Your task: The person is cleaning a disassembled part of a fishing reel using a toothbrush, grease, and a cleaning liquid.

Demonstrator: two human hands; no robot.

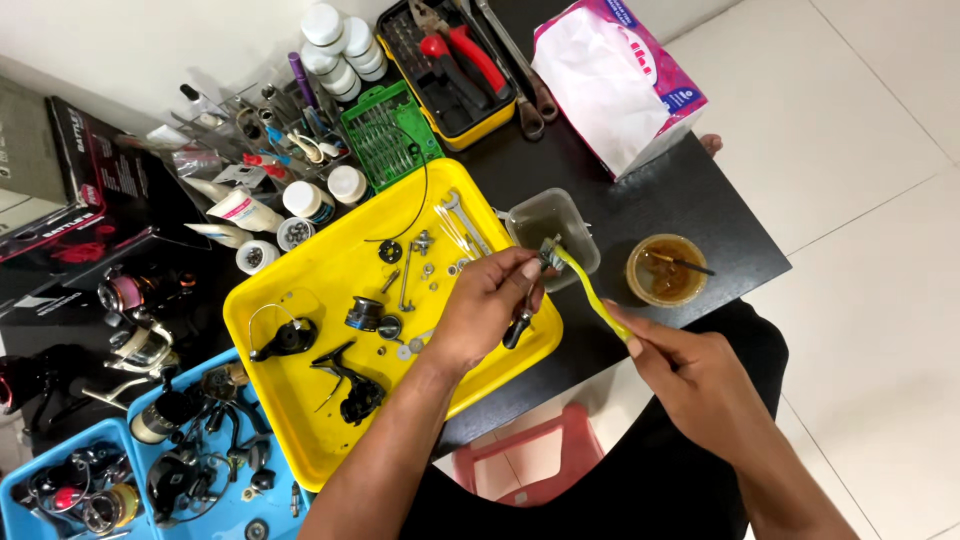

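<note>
Two hands met over the small clear tub (578,222) at the tray's (300,290) right edge. The left hand (487,300) pinched a small metal part (549,250) between fingertips, held just above the tub's near rim. The right hand (690,365) gripped a yellow brush (592,292) by its handle, fingers closed round it. The brush's long axis ran from lower right up to upper left, bristle end touching the part, so the part lay up and left of the right grip. A round jar (666,270) of amber liquid stood just right of the tub. A pink-and-white tissue box (620,80) lay at the table's far right, white bottles (335,40) at the back.
</note>
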